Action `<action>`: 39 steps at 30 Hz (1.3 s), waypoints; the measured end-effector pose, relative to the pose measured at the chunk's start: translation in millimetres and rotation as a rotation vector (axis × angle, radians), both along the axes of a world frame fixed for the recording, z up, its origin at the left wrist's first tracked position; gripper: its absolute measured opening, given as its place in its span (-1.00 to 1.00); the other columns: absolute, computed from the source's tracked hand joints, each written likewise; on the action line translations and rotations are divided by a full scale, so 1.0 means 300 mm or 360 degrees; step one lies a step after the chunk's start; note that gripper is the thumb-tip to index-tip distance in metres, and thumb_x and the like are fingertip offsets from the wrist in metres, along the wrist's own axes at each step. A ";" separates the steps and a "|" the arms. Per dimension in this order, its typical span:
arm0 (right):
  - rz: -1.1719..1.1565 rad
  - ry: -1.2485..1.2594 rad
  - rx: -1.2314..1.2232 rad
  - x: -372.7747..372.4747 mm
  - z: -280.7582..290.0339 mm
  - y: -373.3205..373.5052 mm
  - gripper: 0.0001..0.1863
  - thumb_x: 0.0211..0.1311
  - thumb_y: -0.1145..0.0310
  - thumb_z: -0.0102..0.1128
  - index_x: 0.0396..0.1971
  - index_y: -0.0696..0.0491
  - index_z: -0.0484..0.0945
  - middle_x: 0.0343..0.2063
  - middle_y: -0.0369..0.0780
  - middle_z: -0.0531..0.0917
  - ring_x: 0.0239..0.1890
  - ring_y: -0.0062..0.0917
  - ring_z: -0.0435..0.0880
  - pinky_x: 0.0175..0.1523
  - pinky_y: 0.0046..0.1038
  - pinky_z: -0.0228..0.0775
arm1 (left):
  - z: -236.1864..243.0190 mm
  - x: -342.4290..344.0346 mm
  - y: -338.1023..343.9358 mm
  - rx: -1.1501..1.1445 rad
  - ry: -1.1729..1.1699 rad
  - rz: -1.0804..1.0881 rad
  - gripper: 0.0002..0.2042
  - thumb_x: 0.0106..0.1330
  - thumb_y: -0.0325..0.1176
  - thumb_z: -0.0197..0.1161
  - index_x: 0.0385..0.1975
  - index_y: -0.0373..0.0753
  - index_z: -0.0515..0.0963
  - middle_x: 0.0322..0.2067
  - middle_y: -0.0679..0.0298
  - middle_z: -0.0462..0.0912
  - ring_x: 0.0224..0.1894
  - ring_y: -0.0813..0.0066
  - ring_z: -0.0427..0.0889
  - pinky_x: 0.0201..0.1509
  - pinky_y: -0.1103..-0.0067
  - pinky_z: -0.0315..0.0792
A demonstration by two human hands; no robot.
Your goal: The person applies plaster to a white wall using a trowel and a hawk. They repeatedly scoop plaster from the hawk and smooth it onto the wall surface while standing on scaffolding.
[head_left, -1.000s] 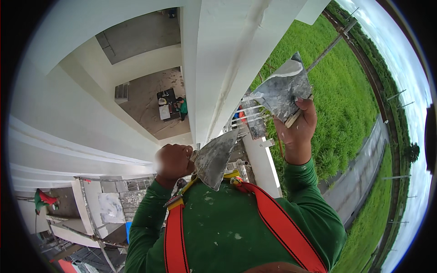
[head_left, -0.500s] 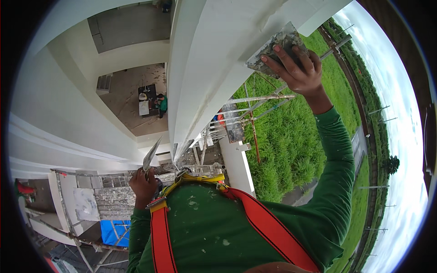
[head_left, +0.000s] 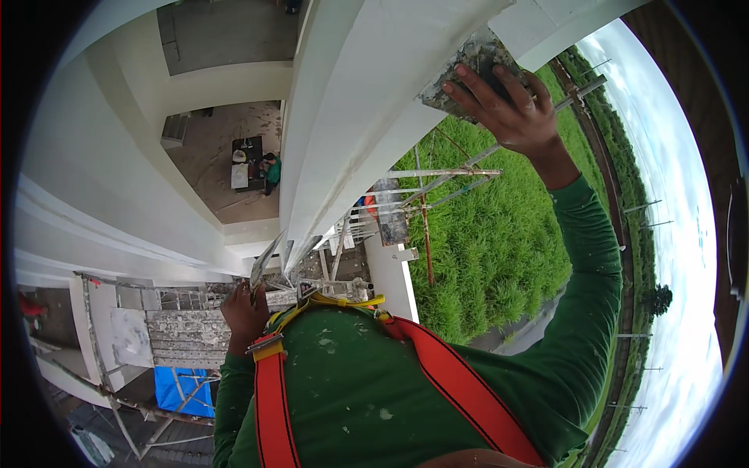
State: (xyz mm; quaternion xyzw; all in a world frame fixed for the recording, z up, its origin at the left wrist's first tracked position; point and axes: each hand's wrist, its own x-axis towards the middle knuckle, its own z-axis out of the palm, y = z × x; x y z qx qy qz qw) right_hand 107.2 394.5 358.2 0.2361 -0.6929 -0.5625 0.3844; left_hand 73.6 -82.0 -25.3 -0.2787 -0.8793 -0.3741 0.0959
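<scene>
My right hand (head_left: 511, 109) is stretched up against the white wall beam (head_left: 390, 70), its fingers spread over the back of a flat, putty-smeared spreader plate (head_left: 488, 54). The plate lies on the beam's outer edge, and its working face is hidden. Lower down, beside my chest, my left hand (head_left: 244, 316) is closed around a putty knife (head_left: 265, 261). Its narrow-looking metal blade points up beside the foot of the beam; most of the handle is inside my fist.
Red and yellow harness straps (head_left: 460, 382) cross my chest. Scaffold poles (head_left: 445, 173) stand below the beam, over green grass (head_left: 491, 242). Far below on the left, a person (head_left: 271, 171) is beside a dark table (head_left: 248, 162). A blue sheet (head_left: 179, 390) hangs among more scaffolding.
The whole view has shifted slightly. My right hand and the spreader plate have slid a little up along the beam, and the forearm has swung right. The knife blade leans further right.
</scene>
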 end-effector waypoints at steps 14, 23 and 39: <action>-0.0053 -0.0023 -0.0062 -0.008 -0.005 0.008 -0.55 0.38 -0.13 0.15 0.26 -0.64 0.53 0.36 -0.70 0.44 0.28 -0.57 0.38 0.38 -0.27 0.26 | -0.011 -0.018 -0.007 -0.0091 0.0026 -0.0016 -0.79 0.31 -0.27 0.36 -0.36 -0.32 0.62 -0.52 0.06 0.65 -0.54 -0.02 0.66 -0.49 0.22 0.50; -0.0129 -0.0070 -0.0041 0.049 -0.005 0.101 -0.53 0.38 -0.07 0.17 0.28 -0.60 0.53 0.35 -0.66 0.44 0.26 -0.55 0.40 0.39 -0.25 0.26 | -0.009 -0.040 -0.036 -0.0118 0.0033 -0.0045 -0.79 0.31 -0.27 0.34 -0.40 -0.30 0.61 -0.54 0.06 0.64 -0.56 -0.03 0.65 -0.49 0.22 0.51; 0.0074 0.0679 -0.0897 0.213 0.575 -0.071 -0.34 0.04 0.53 0.24 0.25 -0.13 0.57 0.12 -0.26 0.61 0.11 -0.23 0.56 0.23 -0.14 0.35 | -0.008 0.000 0.034 -0.0037 0.0022 -0.0024 -0.75 0.31 -0.18 0.31 -0.46 -0.25 0.60 -0.60 0.08 0.61 -0.59 -0.01 0.63 -0.49 0.16 0.47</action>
